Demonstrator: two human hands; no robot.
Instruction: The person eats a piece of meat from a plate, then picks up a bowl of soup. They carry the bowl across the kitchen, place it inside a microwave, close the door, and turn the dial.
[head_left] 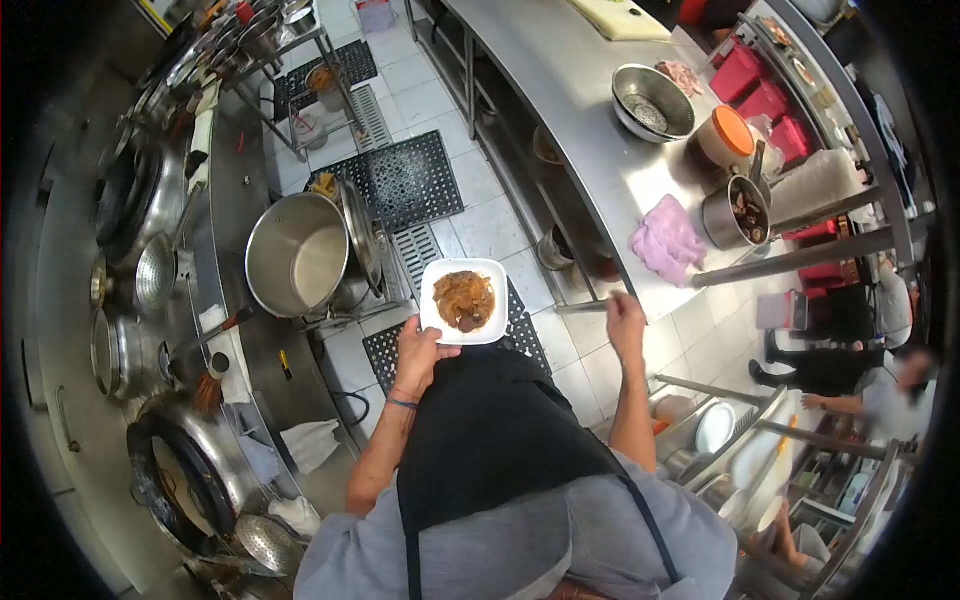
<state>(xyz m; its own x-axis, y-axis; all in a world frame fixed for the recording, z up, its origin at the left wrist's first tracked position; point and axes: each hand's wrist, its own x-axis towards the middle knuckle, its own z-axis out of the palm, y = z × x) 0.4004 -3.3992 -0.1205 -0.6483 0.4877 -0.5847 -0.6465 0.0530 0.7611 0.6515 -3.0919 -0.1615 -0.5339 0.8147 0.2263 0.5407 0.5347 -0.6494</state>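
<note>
My left hand (423,350) grips the lower left edge of a square white dish (433,316), its thumb over the rim. Brown cooked food (463,301) lies in the middle of the dish, which I hold level in front of my black apron (490,430). Off to the right, my right hand (626,322) hangs in the air with its fingers curled, close to the steel counter's corner; whether anything is in it is too small to tell. A pink cloth (668,240) lies on the counter above that hand.
A large open pot (298,256) stands left of the dish, beside the woks (180,480). The steel counter (570,130) holds a metal bowl (653,103), an orange-lidded tub (733,131) and a saucepan (737,213). Another person (870,385) is at far right. Black mats (400,180) cover floor tiles.
</note>
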